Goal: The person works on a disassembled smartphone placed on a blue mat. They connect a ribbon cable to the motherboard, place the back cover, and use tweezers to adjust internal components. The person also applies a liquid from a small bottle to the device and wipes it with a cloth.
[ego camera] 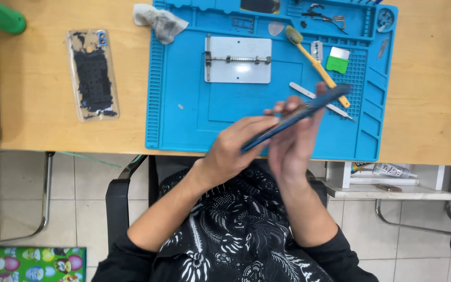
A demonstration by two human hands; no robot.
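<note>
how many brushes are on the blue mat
1: a yellow-handled toothbrush-style brush lying diagonally on the upper right of the blue silicone work mat. Its lower end is hidden behind the dark blue phone held in both hands.

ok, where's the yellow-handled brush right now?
In the head view, the yellow-handled brush lies diagonally on the right part of the blue mat, between the metal plate and the green card.
</note>
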